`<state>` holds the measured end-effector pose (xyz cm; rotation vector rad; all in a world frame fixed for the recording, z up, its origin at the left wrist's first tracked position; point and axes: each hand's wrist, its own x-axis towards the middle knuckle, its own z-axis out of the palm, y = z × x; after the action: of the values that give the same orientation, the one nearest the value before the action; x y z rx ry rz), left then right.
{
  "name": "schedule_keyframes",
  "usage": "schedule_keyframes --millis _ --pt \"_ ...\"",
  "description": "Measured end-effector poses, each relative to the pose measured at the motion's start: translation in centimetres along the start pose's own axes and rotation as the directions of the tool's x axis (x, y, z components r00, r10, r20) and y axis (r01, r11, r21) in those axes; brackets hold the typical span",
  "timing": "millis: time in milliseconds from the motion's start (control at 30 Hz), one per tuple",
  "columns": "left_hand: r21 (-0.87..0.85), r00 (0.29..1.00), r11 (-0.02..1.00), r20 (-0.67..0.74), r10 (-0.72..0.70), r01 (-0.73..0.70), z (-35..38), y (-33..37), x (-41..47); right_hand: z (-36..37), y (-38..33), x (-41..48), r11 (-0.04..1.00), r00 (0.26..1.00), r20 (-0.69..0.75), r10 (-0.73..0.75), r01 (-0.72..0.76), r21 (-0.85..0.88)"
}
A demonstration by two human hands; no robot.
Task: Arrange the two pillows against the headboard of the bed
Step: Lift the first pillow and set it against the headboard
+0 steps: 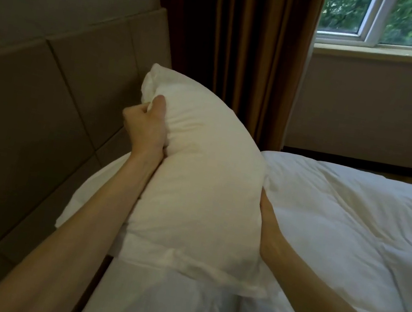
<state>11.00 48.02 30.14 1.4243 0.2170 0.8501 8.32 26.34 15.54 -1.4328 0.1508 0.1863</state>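
Note:
A white pillow (200, 182) is held up on edge over the head of the bed, close to the padded beige headboard (43, 105). My left hand (146, 126) grips its upper left edge, fingers bunched in the fabric. My right hand (267, 221) holds its right side, mostly hidden behind the pillow. A second white pillow (94, 191) lies flat beneath it against the headboard, largely covered by my left arm and the raised pillow.
A white duvet (350, 236) covers the bed to the right and front. Brown curtains (242, 38) hang behind the pillow, beside a window (396, 21). A beige wall (386, 110) runs under the window sill.

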Motion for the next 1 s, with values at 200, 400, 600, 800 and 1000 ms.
schedule_keyframes --millis 200,400,600,800,1000 --pt "0.090 0.999 0.996 0.036 -0.030 0.027 2.5 -3.9 7.9 4.8 0.7 8.5 0.994 0.995 -0.044 0.093 -0.090 0.060" --pt "0.184 0.998 0.983 0.058 0.017 -0.027 5.6 -10.7 16.0 8.6 2.0 18.5 0.987 0.988 0.018 0.155 -0.155 0.047" --pt "0.305 0.968 0.923 0.156 0.194 -0.234 6.7 -18.0 21.7 12.8 4.4 29.9 0.970 0.977 0.002 0.212 -0.211 0.117" --pt "0.601 0.851 0.620 0.469 0.236 -0.504 5.6 -28.3 24.0 17.1 12.5 37.4 0.900 0.909 0.007 0.417 -0.415 0.132" --pt "0.825 0.858 0.274 0.513 0.006 -0.495 -1.8 -37.6 20.7 17.9 21.4 37.0 0.773 0.775 0.049 0.630 -0.632 0.058"
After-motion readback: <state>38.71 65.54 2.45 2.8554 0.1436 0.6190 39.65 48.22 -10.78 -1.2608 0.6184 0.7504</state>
